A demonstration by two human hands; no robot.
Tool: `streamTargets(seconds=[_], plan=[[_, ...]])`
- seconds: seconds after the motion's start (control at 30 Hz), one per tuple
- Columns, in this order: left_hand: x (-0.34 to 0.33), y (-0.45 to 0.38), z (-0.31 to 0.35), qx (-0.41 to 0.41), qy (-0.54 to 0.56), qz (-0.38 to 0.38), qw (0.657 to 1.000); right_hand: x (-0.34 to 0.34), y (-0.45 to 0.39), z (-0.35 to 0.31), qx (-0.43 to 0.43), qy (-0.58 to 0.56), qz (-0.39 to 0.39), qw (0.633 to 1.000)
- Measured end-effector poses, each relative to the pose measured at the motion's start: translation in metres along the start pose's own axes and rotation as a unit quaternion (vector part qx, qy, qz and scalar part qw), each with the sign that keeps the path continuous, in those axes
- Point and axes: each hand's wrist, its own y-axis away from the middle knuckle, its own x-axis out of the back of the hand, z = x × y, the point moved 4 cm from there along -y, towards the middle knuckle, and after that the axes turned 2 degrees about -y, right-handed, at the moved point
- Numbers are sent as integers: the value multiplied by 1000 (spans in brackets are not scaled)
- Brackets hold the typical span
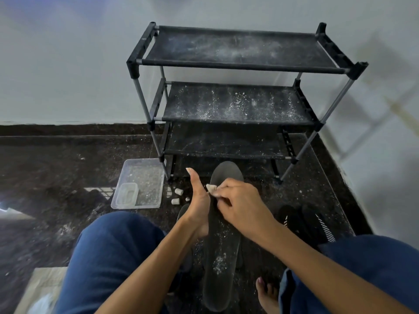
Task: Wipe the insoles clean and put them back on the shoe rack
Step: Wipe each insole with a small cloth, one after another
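A long dark insole (223,252), dusted with white powder near its lower half, is held lengthwise in front of me. My left hand (199,207) grips its left edge with the thumb raised. My right hand (238,205) pinches a small whitish wipe (210,189) and presses it on the insole's upper middle. A second dark insole (182,211) shows partly behind my left wrist. The black three-tier shoe rack (235,64) stands against the wall ahead, its shelves speckled with white dust.
A clear plastic tray (140,184) holding a smaller clear box (126,194) lies on the dark floor at the left of the rack. Small white lumps (178,191) lie beside it. Black shoes with white stripes (317,220) sit at the right. My knees frame the bottom.
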Motion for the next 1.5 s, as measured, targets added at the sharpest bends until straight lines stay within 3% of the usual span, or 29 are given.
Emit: streamTargets(seconds=[0.1, 0.13, 0.2, 0.3, 0.4, 0.5, 0.6, 0.67, 0.73, 0.8, 0.97, 1.07, 1.1, 1.17, 1.23, 1.27, 1.37, 1.5], plan=[[0, 4, 4, 3, 22, -5, 1000, 8, 5, -1, -13, -57, -76, 995], [-4, 6, 4, 7, 46, -27, 999, 15, 4, 1, -22, -80, -62, 995], [-13, 9, 5, 16, 75, -89, 993, 32, -1, 8, -23, -77, 37, 996], [-20, 11, 1, 19, 62, -137, 988, 42, -12, 16, -12, 67, 112, 991], [-18, 9, 1, 19, 64, -122, 990, 29, -10, 13, 2, 118, 56, 991], [-10, 4, 3, 8, 68, -91, 994, 15, 2, 2, 19, 106, -50, 993], [-7, 4, 4, 11, 61, -71, 996, 19, 7, 1, -19, -21, -123, 992], [-11, 6, 5, 17, 70, -98, 993, 30, 5, 9, -35, -73, -53, 995], [-18, 8, 5, 20, 82, -129, 988, 41, -1, 14, -12, 39, 55, 998], [-20, 10, 6, 13, 81, -135, 988, 43, -4, 13, -8, 104, 81, 991], [-13, 8, 7, 1, 50, -96, 994, 16, 2, 1, 1, 125, -84, 989], [-9, 7, 4, 11, 37, -86, 996, 20, 6, 4, -46, 15, -162, 986], [-11, 8, 3, 15, 43, -99, 994, 26, 7, 6, -68, -39, -160, 984], [-16, 9, 2, 28, 55, -137, 989, 42, 3, 12, -69, -83, -57, 992], [-22, 10, 2, 30, 57, -152, 986, 54, -4, 18, -27, -4, 56, 998], [-22, 10, 0, 29, 57, -153, 986, 55, -7, 19, -17, 47, 69, 996], [-25, 10, -1, 27, 46, -161, 986, 46, -8, 23, -33, 125, 4, 992], [-22, 10, -1, 23, 49, -151, 987, 37, 1, 24, -81, 63, -145, 984]])
